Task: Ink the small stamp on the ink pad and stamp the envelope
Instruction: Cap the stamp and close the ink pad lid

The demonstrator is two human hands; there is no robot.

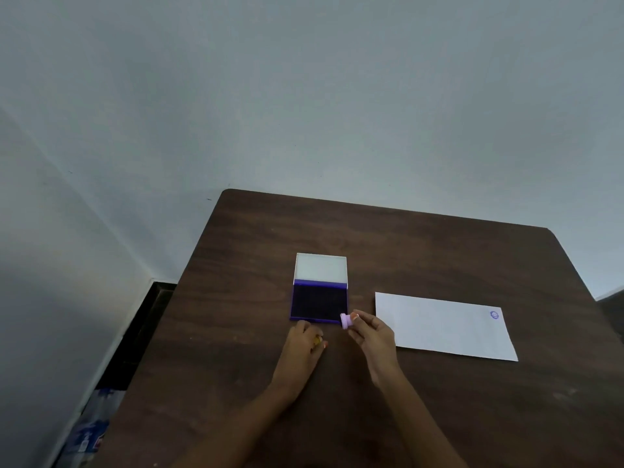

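Blue mark (pixel 494 314) at envelope's (pixel 445 327) far right corner, too small to read. Stuff on floor (pixel 89 430) left of tabletop (pixel 439 417) blurred, can't identify. Right hand (pixel 373 332) grip pinching small stamp (pixel 345 321) at near right corner of open ink pad (pixel 319 302); contact unclear. Left hand (pixel 305 344) fingers curled, resting by pad's near edge; holding anything, cannot tell. Envelope lies flat, right of pad.

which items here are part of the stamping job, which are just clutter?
In the job:
small stamp, held in the right hand
ink pad, lid open
envelope, one blue mark already near its far right corner
left hand, by the pad's near edge

Lying about:
plastic packaging on the floor, left of the table
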